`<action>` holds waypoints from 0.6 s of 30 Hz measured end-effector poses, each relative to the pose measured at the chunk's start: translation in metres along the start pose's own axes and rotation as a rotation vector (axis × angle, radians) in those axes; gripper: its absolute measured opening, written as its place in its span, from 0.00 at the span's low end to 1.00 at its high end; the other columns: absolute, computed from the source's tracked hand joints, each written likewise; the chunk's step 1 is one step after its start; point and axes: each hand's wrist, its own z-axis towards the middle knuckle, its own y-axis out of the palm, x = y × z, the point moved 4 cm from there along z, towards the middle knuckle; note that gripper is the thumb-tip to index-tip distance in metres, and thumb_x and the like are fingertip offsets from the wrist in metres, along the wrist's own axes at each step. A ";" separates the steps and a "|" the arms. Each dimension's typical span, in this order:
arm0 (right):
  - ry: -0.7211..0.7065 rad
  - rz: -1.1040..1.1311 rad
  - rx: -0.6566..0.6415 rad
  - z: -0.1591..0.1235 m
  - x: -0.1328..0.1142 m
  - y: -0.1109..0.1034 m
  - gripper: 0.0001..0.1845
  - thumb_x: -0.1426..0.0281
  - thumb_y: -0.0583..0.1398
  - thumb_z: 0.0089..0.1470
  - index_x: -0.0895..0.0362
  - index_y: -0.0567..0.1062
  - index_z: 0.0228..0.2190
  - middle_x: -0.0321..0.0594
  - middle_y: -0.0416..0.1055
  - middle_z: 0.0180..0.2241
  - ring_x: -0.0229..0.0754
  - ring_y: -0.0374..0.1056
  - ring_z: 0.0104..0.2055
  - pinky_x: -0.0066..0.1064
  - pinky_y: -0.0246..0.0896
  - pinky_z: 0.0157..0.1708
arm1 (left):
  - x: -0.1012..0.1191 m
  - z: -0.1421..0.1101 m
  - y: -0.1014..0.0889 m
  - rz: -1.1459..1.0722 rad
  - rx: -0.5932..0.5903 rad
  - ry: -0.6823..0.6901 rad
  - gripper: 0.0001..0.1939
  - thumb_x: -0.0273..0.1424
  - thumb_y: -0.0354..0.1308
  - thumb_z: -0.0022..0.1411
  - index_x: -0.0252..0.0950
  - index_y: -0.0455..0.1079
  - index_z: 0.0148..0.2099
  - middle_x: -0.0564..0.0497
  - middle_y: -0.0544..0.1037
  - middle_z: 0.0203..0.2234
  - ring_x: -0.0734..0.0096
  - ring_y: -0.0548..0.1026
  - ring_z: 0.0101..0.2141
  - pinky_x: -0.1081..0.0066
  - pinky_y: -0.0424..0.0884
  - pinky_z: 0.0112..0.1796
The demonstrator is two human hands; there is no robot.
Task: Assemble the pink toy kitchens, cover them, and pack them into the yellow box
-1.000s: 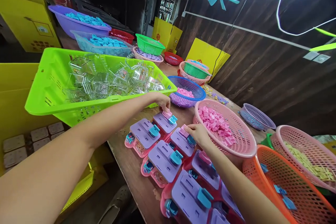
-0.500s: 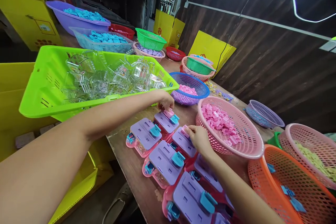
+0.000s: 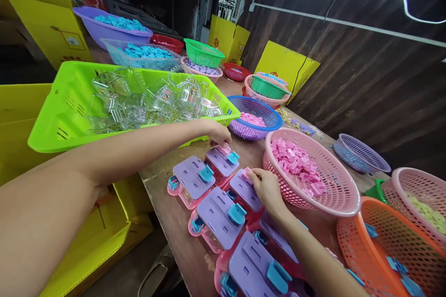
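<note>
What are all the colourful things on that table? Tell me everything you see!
Purple-topped pink plastic toy units: about seven, table front.
Small pink plastic pieces: many, in round pink basket.
Lime green crate: one, holding clear plastic shells, left.
Blue-rimmed purple basket: one, centre.
Orange basket: one, holding blue clips, right front.
Purple basin: one, blue pieces, far left.
Wooden table: brown.
Left hand: on a pink piece on the far unit.
Right hand: on a pink piece on a nearer unit.

Head-worn view, down over worktable
</note>
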 end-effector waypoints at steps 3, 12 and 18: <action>-0.003 0.007 -0.011 0.000 0.000 0.000 0.21 0.58 0.50 0.56 0.55 0.76 0.25 0.38 0.71 0.23 0.38 0.61 0.24 0.28 0.47 0.25 | 0.003 -0.008 0.001 -0.022 -0.011 -0.027 0.08 0.22 0.64 0.40 0.34 0.67 0.19 0.54 0.65 0.11 0.72 0.64 0.17 0.71 0.63 0.24; 0.034 0.076 -0.072 0.004 0.003 0.000 0.20 0.59 0.51 0.55 0.56 0.77 0.26 0.36 0.69 0.21 0.38 0.60 0.23 0.28 0.47 0.24 | -0.001 -0.016 0.005 -0.086 -0.077 -0.037 0.10 0.30 0.68 0.38 0.35 0.68 0.21 0.55 0.66 0.13 0.73 0.65 0.17 0.73 0.64 0.22; 0.051 0.108 -0.119 0.006 0.005 0.003 0.20 0.59 0.51 0.54 0.57 0.77 0.27 0.36 0.70 0.22 0.38 0.61 0.24 0.27 0.49 0.24 | -0.006 -0.016 0.007 -0.070 -0.190 0.071 0.13 0.38 0.64 0.45 0.36 0.65 0.26 0.56 0.66 0.15 0.74 0.68 0.18 0.75 0.64 0.22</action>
